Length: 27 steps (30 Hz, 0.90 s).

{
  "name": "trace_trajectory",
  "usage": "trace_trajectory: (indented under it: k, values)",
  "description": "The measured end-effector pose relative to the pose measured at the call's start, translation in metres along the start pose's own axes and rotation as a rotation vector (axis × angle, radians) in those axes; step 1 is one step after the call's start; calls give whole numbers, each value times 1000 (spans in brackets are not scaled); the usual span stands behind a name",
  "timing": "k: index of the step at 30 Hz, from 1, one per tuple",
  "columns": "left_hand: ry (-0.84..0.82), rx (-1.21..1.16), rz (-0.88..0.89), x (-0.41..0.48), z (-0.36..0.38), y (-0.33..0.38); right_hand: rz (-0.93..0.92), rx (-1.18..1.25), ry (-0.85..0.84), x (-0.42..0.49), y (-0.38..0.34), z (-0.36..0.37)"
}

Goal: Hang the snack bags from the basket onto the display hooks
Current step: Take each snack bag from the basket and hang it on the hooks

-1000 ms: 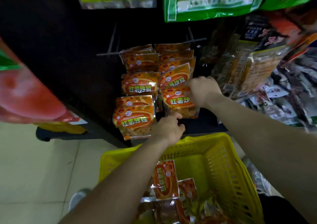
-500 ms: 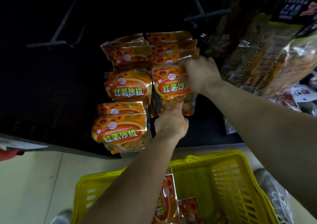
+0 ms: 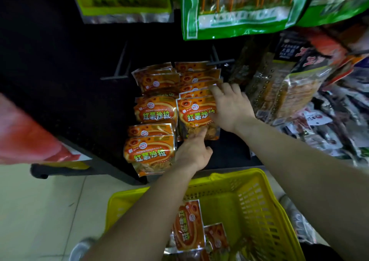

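Both hands are on one orange snack bag [image 3: 192,119], the front bag of the right-hand row on the rack, straight above the yellow basket [image 3: 259,204].

Right grip: my right hand [image 3: 231,109] holds that bag at its upper right corner. The thumb is on the printed face and the fingers are spread over the top edge onto the bags behind. I cannot tell whether the fingertips hook behind the bag.

Left grip: my left hand [image 3: 194,153] holds nothing. Its fingers are stretched up, the tips pressing the clear lower part of the same bag, and the thumb is off the bag.

Bag position: upright, face toward me, touching the bags behind it. Its hanging hole is covered by my right hand, so I cannot tell whether it sits on a hook.

Above the basket, at the rear of this row, a grey hook [image 3: 220,62] crosses over the bag tops. A second grey hook [image 3: 115,78] stands up and to the left of the basket, apart from the bags.

Above the basket's left half hang more orange bags [image 3: 149,153] in tiers, just beside the held one.

Inside the basket lie further orange bags [image 3: 188,226], the topmost with its print turned sideways. High above the basket hang large green bags [image 3: 235,11]. Left of the basket is pale tiled floor [image 3: 40,200].
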State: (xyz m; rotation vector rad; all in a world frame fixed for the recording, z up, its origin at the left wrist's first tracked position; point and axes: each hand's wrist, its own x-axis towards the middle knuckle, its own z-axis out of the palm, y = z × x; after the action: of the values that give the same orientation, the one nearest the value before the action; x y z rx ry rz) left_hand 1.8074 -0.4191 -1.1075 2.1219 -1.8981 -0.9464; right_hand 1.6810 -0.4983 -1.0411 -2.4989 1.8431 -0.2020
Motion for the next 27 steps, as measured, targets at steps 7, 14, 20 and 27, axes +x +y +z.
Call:
trace_trajectory:
  k: [7,14,20,27]
  values:
    - [47,21,67,-78,-32,-11,50,61,-23,-80,-9,-42]
    - [-57,115,-24,-156,-6,-71,50,87,-192,-171,-19,-8]
    - [-179,145,-185,-191,48,-131,47,94,-434,-238,-26,74]
    - [-287,177,-189,-175,93,-175,116,109,-776,-263,-30,167]
